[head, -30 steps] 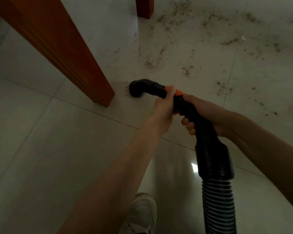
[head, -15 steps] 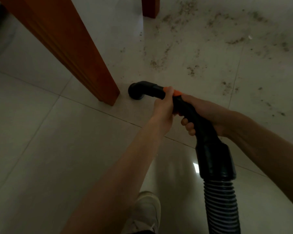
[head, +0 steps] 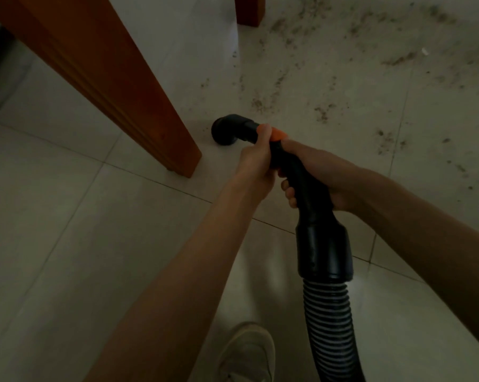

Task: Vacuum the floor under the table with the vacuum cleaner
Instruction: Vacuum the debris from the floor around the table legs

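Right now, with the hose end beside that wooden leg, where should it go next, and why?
Probably sweep the nozzle forward and to the right. Both the left hand and the right hand grip the handle, the tile by the table leg looks clean, and the dark debris lies scattered just beyond.

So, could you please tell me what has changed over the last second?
Very little: the view has crept slightly forward, so the near table leg sits a touch further right in frame. Both hands, left and right, still grip the vacuum handle, its elbow still beside that leg; the dirt remains.
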